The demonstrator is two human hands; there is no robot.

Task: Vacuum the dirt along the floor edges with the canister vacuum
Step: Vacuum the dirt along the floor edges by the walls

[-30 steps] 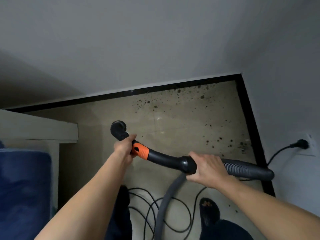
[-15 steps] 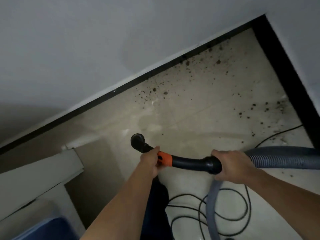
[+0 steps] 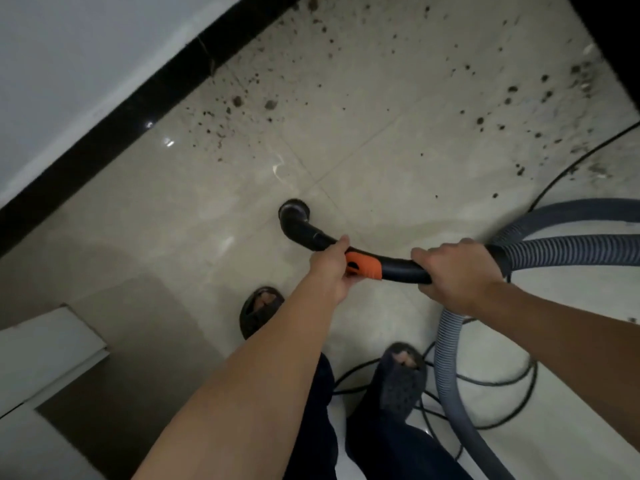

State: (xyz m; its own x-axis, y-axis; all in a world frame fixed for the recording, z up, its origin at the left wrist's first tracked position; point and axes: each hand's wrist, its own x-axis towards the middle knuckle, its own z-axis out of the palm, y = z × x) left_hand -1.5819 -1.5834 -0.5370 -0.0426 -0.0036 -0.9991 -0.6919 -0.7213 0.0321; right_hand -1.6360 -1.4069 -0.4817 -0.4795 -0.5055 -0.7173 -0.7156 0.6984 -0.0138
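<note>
I hold a black vacuum wand with both hands above a pale tiled floor. My left hand [image 3: 330,270] grips the wand next to its orange collar [image 3: 363,266]. My right hand [image 3: 457,273] grips the wand's rear end where the grey ribbed hose [image 3: 568,249] joins. The round black nozzle [image 3: 294,211] points down at the tiles near the middle of the view. Dark dirt specks [image 3: 239,102] lie along the black baseboard [image 3: 138,105], and more dirt specks are scattered toward the upper right [image 3: 512,90]. The canister itself is out of sight.
The hose loops down past my right foot [image 3: 403,375]. A thin black power cord [image 3: 498,382] coils on the floor around my feet and runs off at the upper right. My left foot [image 3: 259,310] stands behind the nozzle. A white furniture edge [image 3: 45,348] sits at lower left.
The view has tilted down and closer to the floor, so my feet now show. The nozzle sits lower, nearer the tiles. Both hands keep the same hold.
</note>
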